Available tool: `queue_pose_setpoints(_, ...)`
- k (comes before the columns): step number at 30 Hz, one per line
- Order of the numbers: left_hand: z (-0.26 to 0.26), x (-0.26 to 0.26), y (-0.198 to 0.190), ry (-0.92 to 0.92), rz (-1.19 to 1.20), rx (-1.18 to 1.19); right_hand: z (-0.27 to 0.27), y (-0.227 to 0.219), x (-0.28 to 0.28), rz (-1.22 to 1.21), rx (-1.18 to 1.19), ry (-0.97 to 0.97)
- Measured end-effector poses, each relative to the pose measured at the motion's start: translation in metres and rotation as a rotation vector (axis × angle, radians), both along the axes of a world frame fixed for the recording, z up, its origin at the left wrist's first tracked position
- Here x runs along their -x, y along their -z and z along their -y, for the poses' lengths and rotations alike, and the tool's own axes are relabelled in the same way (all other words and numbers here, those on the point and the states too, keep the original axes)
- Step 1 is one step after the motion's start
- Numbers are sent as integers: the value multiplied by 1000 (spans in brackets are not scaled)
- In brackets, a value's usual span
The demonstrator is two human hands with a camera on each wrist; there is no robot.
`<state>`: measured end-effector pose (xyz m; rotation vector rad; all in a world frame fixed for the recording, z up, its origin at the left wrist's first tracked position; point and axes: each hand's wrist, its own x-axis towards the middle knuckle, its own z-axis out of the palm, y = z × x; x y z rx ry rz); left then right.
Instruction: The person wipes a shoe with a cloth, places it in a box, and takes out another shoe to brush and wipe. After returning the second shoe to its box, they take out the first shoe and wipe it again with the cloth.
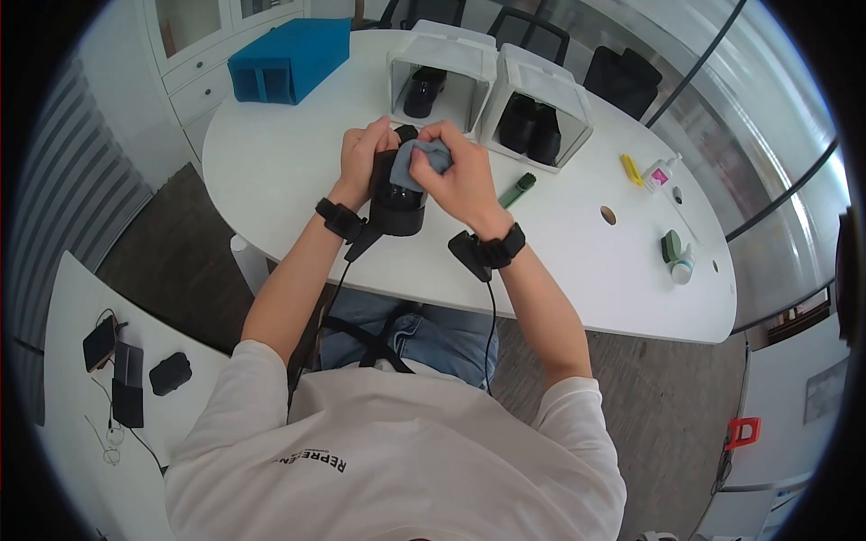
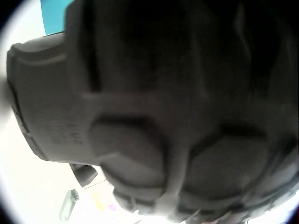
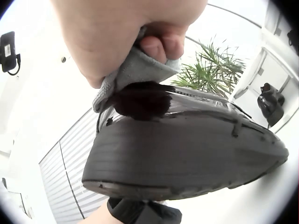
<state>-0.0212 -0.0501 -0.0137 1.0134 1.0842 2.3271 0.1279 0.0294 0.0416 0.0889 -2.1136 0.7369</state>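
Observation:
My left hand (image 1: 357, 164) holds a black shoe (image 1: 397, 216) up over the near part of the white table. Its thick treaded sole (image 2: 131, 154) fills most of the left wrist view and hides the left fingers there. A grey cloth (image 1: 411, 168) is bunched in my right hand (image 1: 465, 178), whose fingers curl around it. In the right wrist view, the cloth (image 3: 140, 70) lies against the upper rim of the shoe (image 3: 163, 154), by its dark opening.
Two white open-fronted boxes (image 1: 442, 43) (image 1: 541, 77) with black shoes inside stand behind the hands. A teal bag (image 1: 302, 59) is at the back left. A green brush (image 1: 517, 190), yellow item (image 1: 631, 169) and white bottles (image 1: 660, 172) lie rightward. A side table (image 1: 194, 361) holds small electronics.

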Motion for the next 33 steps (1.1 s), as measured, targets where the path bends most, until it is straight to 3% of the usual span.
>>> queue_pose_setpoints(7, 5, 5, -4, -111, 87, -7, 15, 35, -15, -64, -11, -12)
queue_pose_setpoints(15, 10, 2, 1, 14, 395, 6, -8, 49, 7, -51, 265, 30)
queue_pose_setpoints(18, 13, -21, -14, 43, 471, 47, -22, 38, 20, -31, 249, 23)
queue_pose_setpoints(19, 10, -20, -8, 48, 470, 47, -23, 34, 20, -33, 247, 28)
queue_pose_setpoints(21, 2, -15, 9, 187, 235, -64, -23, 22, 20, 136, 261, 38)
queue_pose_setpoints(22, 4, -25, -1, 103, 247, 5, -21, 17, 17, 137, 264, 41)
queue_pose_setpoints(27, 3, -15, 5, 121, 219, 14, 5, -5, -8, 238, 200, -7)
queue_pose_setpoints(31, -3, 0, 12, 27, 218, -62, 15, 18, -21, 63, 29, -48)
queue_pose_setpoints(33, -6, 10, 14, 73, 348, -90, 21, 31, -29, 101, 37, -61)
